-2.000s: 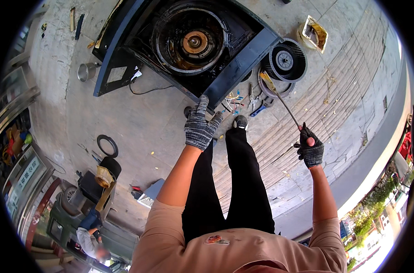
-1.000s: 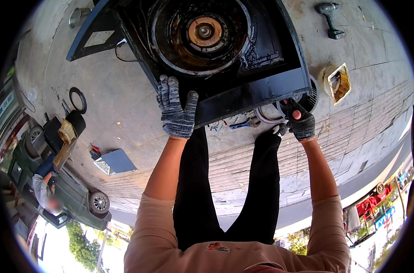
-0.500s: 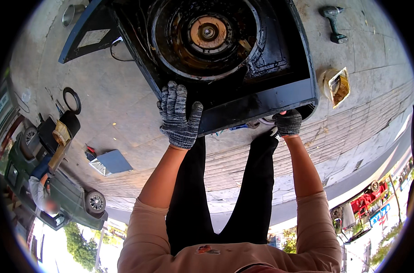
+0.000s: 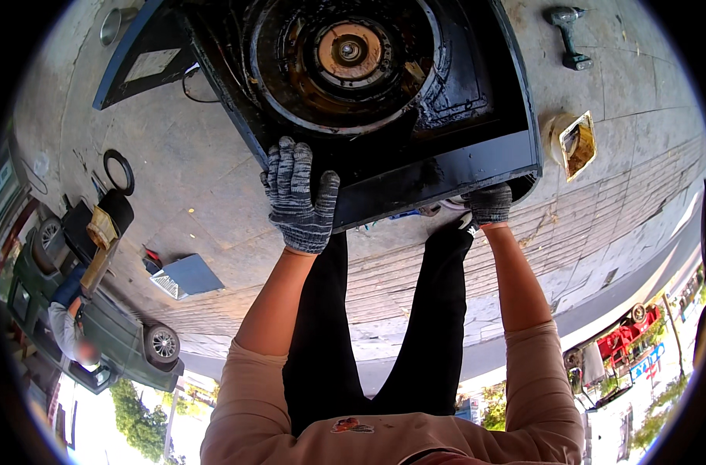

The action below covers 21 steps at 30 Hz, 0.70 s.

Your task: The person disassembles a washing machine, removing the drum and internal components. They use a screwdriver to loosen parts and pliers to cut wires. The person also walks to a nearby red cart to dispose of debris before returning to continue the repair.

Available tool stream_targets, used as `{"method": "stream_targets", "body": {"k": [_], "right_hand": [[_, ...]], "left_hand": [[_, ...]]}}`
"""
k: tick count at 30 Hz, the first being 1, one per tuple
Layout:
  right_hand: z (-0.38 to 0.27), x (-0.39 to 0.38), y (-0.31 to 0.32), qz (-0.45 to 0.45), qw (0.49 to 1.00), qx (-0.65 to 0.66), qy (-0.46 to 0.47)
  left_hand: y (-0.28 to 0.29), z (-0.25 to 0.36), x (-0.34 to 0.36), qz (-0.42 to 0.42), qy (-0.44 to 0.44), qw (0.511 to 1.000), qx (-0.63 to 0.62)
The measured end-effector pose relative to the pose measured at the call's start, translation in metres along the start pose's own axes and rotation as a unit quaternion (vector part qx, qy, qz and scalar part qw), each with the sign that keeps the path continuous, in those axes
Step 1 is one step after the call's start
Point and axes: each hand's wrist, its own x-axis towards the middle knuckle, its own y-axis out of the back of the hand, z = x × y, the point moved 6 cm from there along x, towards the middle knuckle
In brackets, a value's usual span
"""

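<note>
A greasy black range hood housing (image 4: 438, 167) fills the top middle. Inside its round fan chamber (image 4: 345, 128) sits a copper-coloured motor hub (image 4: 350, 51), with no fan wheel on it. My left hand (image 4: 300, 198), in a grey-black knit glove, lies against the near left corner, fingers stretched out flat and thumb apart. At the near right corner my right hand (image 4: 490, 205), gloved alike, grips the housing's lower edge from below. Its fingertips are hidden behind that edge.
A cordless drill (image 4: 567, 37) and a dirty open tub (image 4: 576, 146) are on the right. Leftward lie a dark hood panel (image 4: 136, 71), a black ring (image 4: 120, 172), a blue-grey box (image 4: 188, 276) and a wooden board (image 4: 98, 260). Another person (image 4: 64, 329) is beside a green vehicle (image 4: 124, 333).
The housing has shifted slightly left, and my left hand has moved with it. My right hand has slipped a little further under the edge, hiding its fingertip.
</note>
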Motion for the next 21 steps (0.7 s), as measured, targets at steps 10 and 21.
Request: {"method": "stream_targets", "body": {"k": [10,21], "right_hand": [[0.020,-0.008,-0.012,0.006,0.978,0.206,0.011],[0.010,-0.031,-0.011,-0.030,0.769,0.505,-0.390]], "left_hand": [[-0.004,0.005,0.000,-0.013,0.009,1.000,0.007],[-0.004,0.004,0.000,-0.007,-0.007,1.000,0.004]]}}
